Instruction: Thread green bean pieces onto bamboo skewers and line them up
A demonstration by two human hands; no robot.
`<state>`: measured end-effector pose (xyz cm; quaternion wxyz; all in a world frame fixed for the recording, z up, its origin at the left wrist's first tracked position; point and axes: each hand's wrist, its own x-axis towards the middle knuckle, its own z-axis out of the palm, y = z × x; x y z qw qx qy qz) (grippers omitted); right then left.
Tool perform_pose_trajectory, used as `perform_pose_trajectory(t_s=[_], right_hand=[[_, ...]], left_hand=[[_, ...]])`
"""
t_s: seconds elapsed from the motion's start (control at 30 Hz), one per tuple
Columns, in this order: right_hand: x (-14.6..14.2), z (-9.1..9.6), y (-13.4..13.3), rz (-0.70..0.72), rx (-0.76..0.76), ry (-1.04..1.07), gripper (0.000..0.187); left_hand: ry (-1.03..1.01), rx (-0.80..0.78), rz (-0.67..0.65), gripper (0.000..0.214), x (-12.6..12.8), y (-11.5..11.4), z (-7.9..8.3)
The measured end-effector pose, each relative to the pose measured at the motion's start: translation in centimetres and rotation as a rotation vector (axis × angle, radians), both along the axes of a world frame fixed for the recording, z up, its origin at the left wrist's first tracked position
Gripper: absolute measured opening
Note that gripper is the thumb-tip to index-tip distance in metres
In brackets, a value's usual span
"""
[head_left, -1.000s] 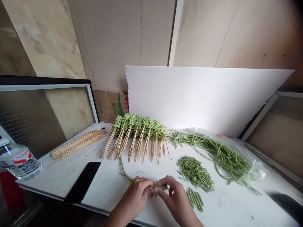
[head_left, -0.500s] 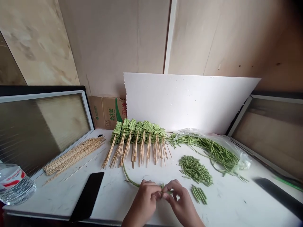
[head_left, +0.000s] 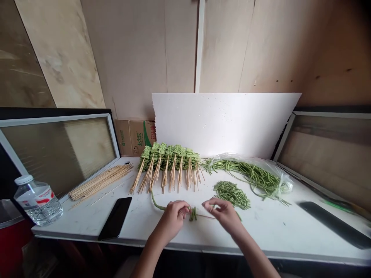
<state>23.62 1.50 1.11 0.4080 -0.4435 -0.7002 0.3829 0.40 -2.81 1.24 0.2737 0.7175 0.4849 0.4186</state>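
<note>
My left hand (head_left: pixel 176 213) is closed around one end of a long green bean (head_left: pixel 156 204), whose tail curves away to the left over the table. Just right of those fingers, a few short bean pieces (head_left: pixel 193 214) sit side by side at a thin wooden skewer (head_left: pixel 206 216). The skewer runs right, beneath my right hand (head_left: pixel 222 213). That hand is pinched, with a bit of green bean showing in the fingers, partly hidden. Beyond it lies a pile of cut bean pieces (head_left: pixel 232 195). The small row of pieces nearby is mostly covered by the right hand.
Finished bean skewers (head_left: pixel 169 156) are stacked at the back. Loose skewers (head_left: pixel 100 181), a black phone (head_left: pixel 115 219) and a water bottle (head_left: pixel 39 200) are on the left. Whole long beans (head_left: pixel 255 175) in a plastic bag and a dark flat object (head_left: pixel 333 223) lie right.
My hands have moved apart, uncovering the bean pieces and skewer between them. The right hand now covers most of the small row of pieces. The view has shifted, showing more table edge.
</note>
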Motion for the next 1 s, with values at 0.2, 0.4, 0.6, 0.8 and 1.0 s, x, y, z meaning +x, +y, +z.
perform_pose_trajectory(t_s=[0.2,0.4,0.6,0.8,1.0], right_hand=[[9.1,-1.6,1.8,-0.567,0.197,-0.567,0.057],[12.6,-4.0,1.8,-0.549,-0.038,-0.589,0.063],[13.0,-3.8,2.2,-0.492,-0.110,-0.427,0.069],[10.8,-0.8,0.3,-0.390,0.002,-0.282,0.072],[3.8,1.0,-3.9,0.012,0.076,-0.058,0.051]], left_hand=[[-0.020,-0.036,0.020,0.040,0.1,-0.1,-0.2],[0.039,-0.037,0.042,0.040,0.1,-0.2,-0.7],[0.043,0.012,0.007,0.043,0.2,-0.4,-0.5],[0.087,0.011,-0.062,0.044,0.6,-1.0,-0.4],[-0.028,0.086,-0.064,0.047,2.2,-0.6,-0.9]])
